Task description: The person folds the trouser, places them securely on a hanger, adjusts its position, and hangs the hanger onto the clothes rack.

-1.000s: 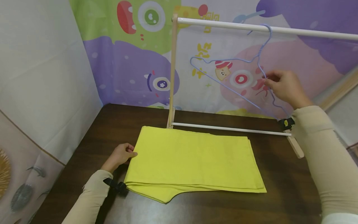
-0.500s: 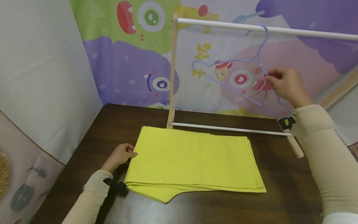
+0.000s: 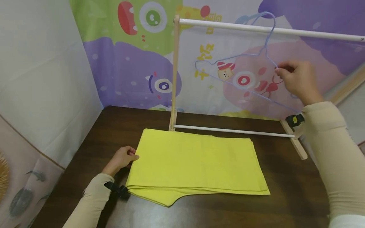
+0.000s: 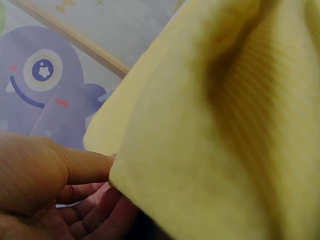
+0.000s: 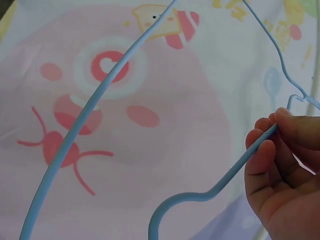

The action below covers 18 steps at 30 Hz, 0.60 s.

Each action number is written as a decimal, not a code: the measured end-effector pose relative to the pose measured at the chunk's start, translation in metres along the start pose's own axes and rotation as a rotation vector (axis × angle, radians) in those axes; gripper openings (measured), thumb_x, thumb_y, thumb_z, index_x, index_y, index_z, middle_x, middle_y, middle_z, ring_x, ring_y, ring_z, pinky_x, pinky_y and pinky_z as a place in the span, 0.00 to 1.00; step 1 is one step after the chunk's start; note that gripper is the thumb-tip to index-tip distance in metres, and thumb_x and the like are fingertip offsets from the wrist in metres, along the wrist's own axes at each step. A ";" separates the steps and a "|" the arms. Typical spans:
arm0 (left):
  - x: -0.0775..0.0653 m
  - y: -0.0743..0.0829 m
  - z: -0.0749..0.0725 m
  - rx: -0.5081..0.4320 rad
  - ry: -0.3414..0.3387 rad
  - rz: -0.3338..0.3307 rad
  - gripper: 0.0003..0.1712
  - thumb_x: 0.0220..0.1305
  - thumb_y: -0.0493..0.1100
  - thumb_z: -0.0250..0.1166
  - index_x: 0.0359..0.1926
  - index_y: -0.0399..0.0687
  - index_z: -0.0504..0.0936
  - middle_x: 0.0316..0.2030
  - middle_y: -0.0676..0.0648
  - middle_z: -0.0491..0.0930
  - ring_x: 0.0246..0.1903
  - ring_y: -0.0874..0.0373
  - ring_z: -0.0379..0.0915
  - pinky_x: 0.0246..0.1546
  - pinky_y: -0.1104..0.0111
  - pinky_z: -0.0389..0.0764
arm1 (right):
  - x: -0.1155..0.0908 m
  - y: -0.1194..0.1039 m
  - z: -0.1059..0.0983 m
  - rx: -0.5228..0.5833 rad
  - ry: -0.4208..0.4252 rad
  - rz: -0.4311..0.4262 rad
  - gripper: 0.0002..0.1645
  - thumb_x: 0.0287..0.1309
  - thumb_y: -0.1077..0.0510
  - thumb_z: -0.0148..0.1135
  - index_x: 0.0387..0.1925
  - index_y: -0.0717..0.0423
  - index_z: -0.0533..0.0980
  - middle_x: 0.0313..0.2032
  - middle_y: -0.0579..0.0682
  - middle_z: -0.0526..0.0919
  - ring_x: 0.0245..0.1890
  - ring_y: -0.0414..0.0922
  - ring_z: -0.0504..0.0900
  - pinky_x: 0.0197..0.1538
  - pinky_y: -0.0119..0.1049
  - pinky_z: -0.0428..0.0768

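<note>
A folded pair of yellow trousers [image 3: 196, 161] lies flat on the dark wooden table [image 3: 222, 210]. My left hand [image 3: 122, 160] pinches its left edge, thumb on top and fingers below, as the left wrist view also shows. Thumb and fingers of my right hand [image 3: 297, 79] pinch one sloping shoulder of a thin blue wire hanger [image 5: 232, 172]. The hanger's hook [image 3: 266, 13] arches well above the white top rail [image 3: 222, 24] of a small clothes rack. Part of the hanger's near end is hidden behind my right hand.
The rack's wooden post [image 3: 174, 72] and lower white bar [image 3: 228, 130] stand just behind the trousers, with a wooden foot [image 3: 299, 148] at the right. A cartoon-printed backdrop [image 3: 128, 69] hangs behind, and a white wall panel [image 3: 48, 63] borders the left.
My right hand has moved up and slightly right with the hanger, and the hook has risen from lying on the top rail to above it. My left hand and the trousers stay put.
</note>
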<state>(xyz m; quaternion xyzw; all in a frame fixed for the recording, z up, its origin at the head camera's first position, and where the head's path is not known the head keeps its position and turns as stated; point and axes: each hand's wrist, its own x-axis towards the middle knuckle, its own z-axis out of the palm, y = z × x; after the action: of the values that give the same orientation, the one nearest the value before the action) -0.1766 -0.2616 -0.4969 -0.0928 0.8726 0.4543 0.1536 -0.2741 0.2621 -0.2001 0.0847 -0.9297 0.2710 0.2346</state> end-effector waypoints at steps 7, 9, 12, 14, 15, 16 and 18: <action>0.000 0.000 -0.001 -0.001 -0.003 -0.007 0.17 0.66 0.39 0.63 0.49 0.32 0.73 0.39 0.39 0.74 0.35 0.52 0.74 0.31 0.62 0.82 | -0.006 -0.003 -0.013 0.072 0.060 -0.019 0.17 0.62 0.59 0.62 0.43 0.72 0.81 0.18 0.11 0.68 0.22 0.17 0.69 0.28 0.13 0.66; 0.000 0.000 -0.001 0.002 -0.002 -0.004 0.17 0.66 0.39 0.63 0.49 0.32 0.73 0.39 0.39 0.74 0.34 0.52 0.74 0.31 0.63 0.82 | -0.010 -0.002 -0.016 0.056 0.067 -0.023 0.15 0.61 0.59 0.62 0.42 0.70 0.81 0.18 0.10 0.68 0.22 0.17 0.69 0.28 0.13 0.66; -0.001 0.001 -0.001 0.002 0.000 -0.003 0.17 0.65 0.39 0.63 0.49 0.32 0.73 0.39 0.40 0.74 0.34 0.53 0.74 0.31 0.63 0.82 | -0.018 0.000 -0.019 0.067 0.051 -0.008 0.14 0.61 0.60 0.63 0.40 0.69 0.82 0.19 0.11 0.70 0.22 0.18 0.70 0.27 0.13 0.67; -0.001 0.002 -0.001 0.003 -0.001 0.004 0.17 0.65 0.39 0.63 0.49 0.31 0.73 0.39 0.40 0.74 0.34 0.53 0.74 0.31 0.63 0.82 | -0.023 0.002 -0.019 0.078 0.037 -0.004 0.13 0.61 0.60 0.63 0.40 0.70 0.81 0.18 0.12 0.71 0.20 0.18 0.71 0.25 0.14 0.68; -0.001 0.002 -0.001 0.000 -0.003 0.004 0.17 0.65 0.39 0.63 0.49 0.32 0.73 0.39 0.40 0.74 0.34 0.53 0.74 0.31 0.63 0.82 | -0.026 0.002 -0.019 0.084 0.034 -0.003 0.13 0.61 0.60 0.63 0.40 0.70 0.81 0.18 0.12 0.71 0.20 0.18 0.72 0.24 0.14 0.68; -0.002 0.002 -0.001 -0.003 -0.004 0.004 0.17 0.65 0.39 0.63 0.49 0.32 0.73 0.38 0.40 0.74 0.34 0.53 0.74 0.31 0.63 0.82 | -0.029 0.003 -0.019 0.083 0.034 -0.005 0.14 0.61 0.60 0.64 0.39 0.70 0.81 0.18 0.12 0.71 0.19 0.18 0.72 0.24 0.14 0.69; -0.002 0.001 -0.001 -0.004 -0.006 0.006 0.17 0.66 0.39 0.63 0.49 0.32 0.73 0.38 0.40 0.74 0.34 0.53 0.74 0.31 0.63 0.82 | -0.034 0.002 -0.017 0.077 0.031 -0.013 0.14 0.60 0.60 0.64 0.39 0.71 0.82 0.18 0.11 0.71 0.19 0.18 0.72 0.23 0.14 0.68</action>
<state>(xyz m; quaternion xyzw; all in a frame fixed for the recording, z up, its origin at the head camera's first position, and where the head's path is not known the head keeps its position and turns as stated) -0.1755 -0.2611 -0.4949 -0.0890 0.8715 0.4567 0.1546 -0.2383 0.2747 -0.2046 0.0955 -0.9143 0.3062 0.2472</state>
